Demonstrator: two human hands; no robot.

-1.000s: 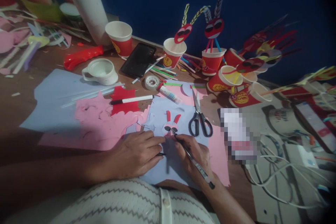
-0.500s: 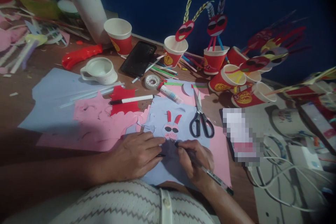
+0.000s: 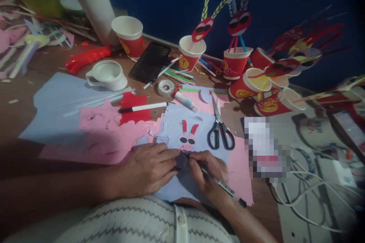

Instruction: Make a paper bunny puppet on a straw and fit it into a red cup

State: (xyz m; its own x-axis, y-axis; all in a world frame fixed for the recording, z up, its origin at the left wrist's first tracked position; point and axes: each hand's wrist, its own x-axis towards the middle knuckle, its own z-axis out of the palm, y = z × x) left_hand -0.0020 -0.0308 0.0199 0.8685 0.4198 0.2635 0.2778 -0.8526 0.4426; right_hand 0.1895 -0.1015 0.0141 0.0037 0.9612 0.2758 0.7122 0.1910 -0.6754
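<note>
My right hand (image 3: 209, 171) pinches a black-tipped clear pen (image 3: 222, 186), its tip low over the paper just below a small rabbit-like paper face (image 3: 187, 141). The face has red ears, black eyes and a pink muzzle. My left hand (image 3: 155, 168) lies on the light blue paper (image 3: 176, 188), index fingertip close to the pen tip and the face's lower edge. A slim black pointed piece (image 3: 177, 169) sticks out between its fingers; the rest of that piece is hidden. Black-handled scissors (image 3: 218, 133) lie right of the face.
Pink paper scraps (image 3: 114, 133), a red scrap (image 3: 137, 115), a white marker (image 3: 145, 107), a tape roll (image 3: 166, 87) and a glue stick (image 3: 186, 101) lie around. Behind stand a mug (image 3: 108, 75), a black phone (image 3: 150, 60) and red paper cups (image 3: 192, 55). Cables (image 3: 308, 182) lie right.
The pen tip has shifted slightly left, nearer my left index finger. The camera view has moved a little; my left hand stays in place.
</note>
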